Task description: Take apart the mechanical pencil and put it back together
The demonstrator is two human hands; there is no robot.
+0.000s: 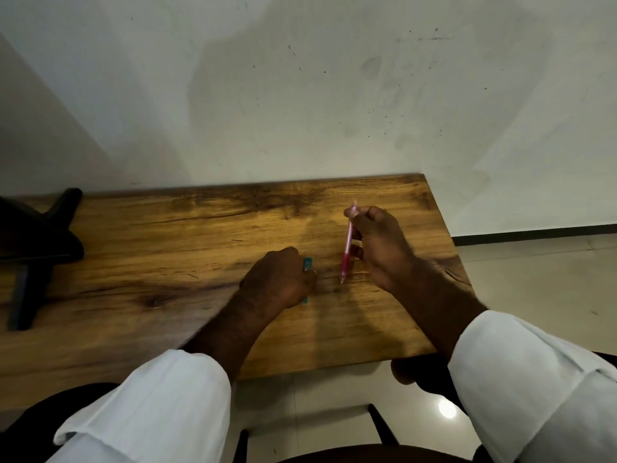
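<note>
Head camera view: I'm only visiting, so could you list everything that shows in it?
mechanical pencil: one, pink, tilted in the right hand, tip down at the table.
teal item: one, mostly hidden under the left hand; I cannot tell what it is.
table: one, brown wood, against the wall.
black object: one, at the table's left end.
wall: one, off-white, scuffed.
floor: pale tiles, to the right and below.
sleeves: two, white, on the forearms.
left hand: one, fingers curled over the teal item.
right hand: one, holding the mechanical pencil.
</note>
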